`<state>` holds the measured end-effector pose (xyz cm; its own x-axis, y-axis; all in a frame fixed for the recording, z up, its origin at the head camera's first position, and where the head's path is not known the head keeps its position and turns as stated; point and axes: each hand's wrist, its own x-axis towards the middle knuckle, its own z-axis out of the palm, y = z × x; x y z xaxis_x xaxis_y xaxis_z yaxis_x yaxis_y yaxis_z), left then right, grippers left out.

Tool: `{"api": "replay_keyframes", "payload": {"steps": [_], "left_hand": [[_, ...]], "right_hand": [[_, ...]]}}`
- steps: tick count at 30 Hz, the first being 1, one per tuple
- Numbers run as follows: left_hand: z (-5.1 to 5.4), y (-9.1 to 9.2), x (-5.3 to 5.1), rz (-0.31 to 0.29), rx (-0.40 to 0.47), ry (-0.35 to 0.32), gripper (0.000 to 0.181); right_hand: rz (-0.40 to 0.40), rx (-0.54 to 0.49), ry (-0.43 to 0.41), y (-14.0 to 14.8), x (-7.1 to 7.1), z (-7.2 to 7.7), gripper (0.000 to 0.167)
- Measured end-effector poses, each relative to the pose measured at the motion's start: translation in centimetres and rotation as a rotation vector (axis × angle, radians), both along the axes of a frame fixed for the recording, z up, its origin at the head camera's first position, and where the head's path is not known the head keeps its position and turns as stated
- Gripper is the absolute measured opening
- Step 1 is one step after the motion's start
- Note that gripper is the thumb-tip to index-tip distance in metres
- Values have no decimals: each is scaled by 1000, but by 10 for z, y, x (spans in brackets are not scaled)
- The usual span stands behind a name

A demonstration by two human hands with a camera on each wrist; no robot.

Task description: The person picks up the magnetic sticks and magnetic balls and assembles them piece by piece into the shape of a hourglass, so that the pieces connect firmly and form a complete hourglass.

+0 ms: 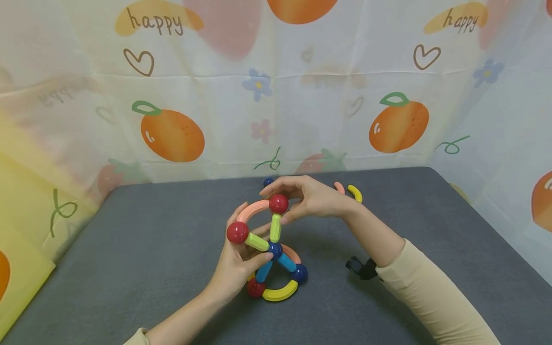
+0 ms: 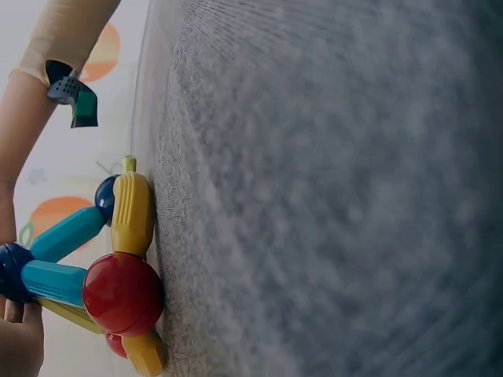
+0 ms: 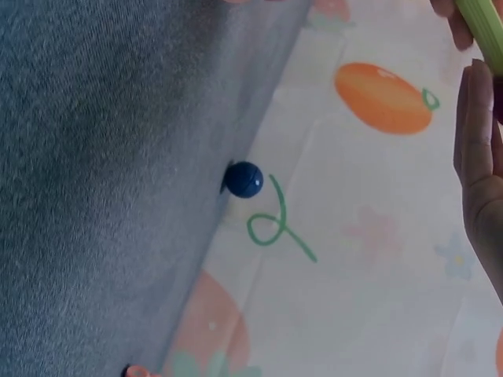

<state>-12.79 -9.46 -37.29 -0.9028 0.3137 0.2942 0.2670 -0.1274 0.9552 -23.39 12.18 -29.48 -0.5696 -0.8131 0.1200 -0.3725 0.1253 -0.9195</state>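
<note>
A magnetic ball-and-rod model stands on the table in the head view. My left hand grips its middle, the thumb on the central blue ball and the fingers behind. My right hand holds the upper red ball, with its thumb near the lime rod below. A pink curved rod joins this ball to another red ball. Light-blue rods slope down to a base with a yellow curved rod, a red ball and a dark blue ball.
Behind the hands on the grey table lie a loose dark blue ball, a pink curved rod and a yellow curved rod. A fruit-print cloth hangs along the back edge. A black wrist device sits at the right cuff.
</note>
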Motion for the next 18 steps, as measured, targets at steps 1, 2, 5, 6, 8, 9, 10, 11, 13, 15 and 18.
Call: {"api": "replay_keyframes", "payload": {"steps": [1, 2, 5, 6, 8, 9, 10, 11, 13, 15, 18], "left_hand": [[0, 0, 0, 3, -5, -2, 100], [0, -1, 0, 8, -11, -6, 100], [-1, -1, 0, 19, -26, -27, 101], [-1, -1, 0, 23, -30, -31, 101], [-1, 0, 0, 35, -33, -35, 101], [-1, 0, 0, 43, -34, -38, 101], [-1, 0, 1, 55, -34, -39, 101], [-1, 1, 1, 69, -32, -40, 101], [-1, 2, 1, 114, -31, -53, 101], [0, 4, 2, 165, -40, -72, 102], [1, 6, 2, 228, -53, -99, 103]], "right_hand": [[-7, -5, -9, 2, -1, 0, 57], [-16, -6, -17, 4, -2, 0, 58], [-50, -10, -32, 13, -4, 1, 59], [-62, -8, -34, 16, -5, 1, 59], [-91, -1, -40, 23, -7, 0, 59], [-104, -1, -44, 27, -7, 0, 58], [-119, 2, -46, 31, -8, -1, 58], [-135, 6, -48, 34, -9, -2, 57], [-167, 9, -54, 41, -11, -4, 56], [-193, 9, -52, 48, -13, -5, 56], [-231, 12, -55, 58, -16, -8, 56]]}}
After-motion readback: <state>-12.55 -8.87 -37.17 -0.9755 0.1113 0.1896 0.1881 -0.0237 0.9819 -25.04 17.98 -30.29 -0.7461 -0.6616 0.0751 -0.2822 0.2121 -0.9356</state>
